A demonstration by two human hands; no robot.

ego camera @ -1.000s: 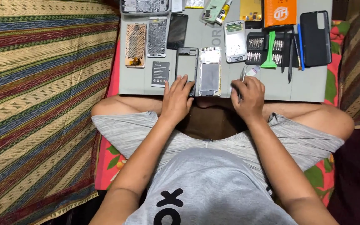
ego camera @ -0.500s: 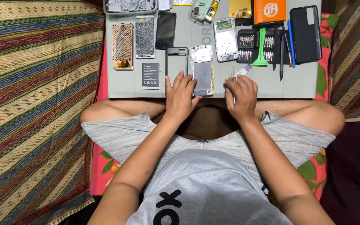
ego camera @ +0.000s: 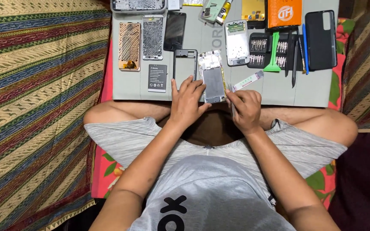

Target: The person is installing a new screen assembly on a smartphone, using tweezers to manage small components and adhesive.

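Though beside left grip [ego camera: 188,102], opened phone [ego camera: 213,77].

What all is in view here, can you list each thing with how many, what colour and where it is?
work mat: one, grey, across the top.
opened phone: one, silver, mat's near edge, between the hands.
phone frame: one, dark, left of the opened phone.
battery: one, black, left of the frame.
phone panels: two, one gold and one silver, mat's left end.
dark screen: one, black, beside the panels.
second open phone: one, white, upper middle.
bit set: one, black, right of it.
green pry tool: one, lying on the bit set.
orange box: one, top edge.
black case: one, mat's right end.
white strip: one, above the right hand.
striped cloth: one, multicoloured, left side.
left hand: on the opened phone's left edge.
right hand: at its lower right corner.
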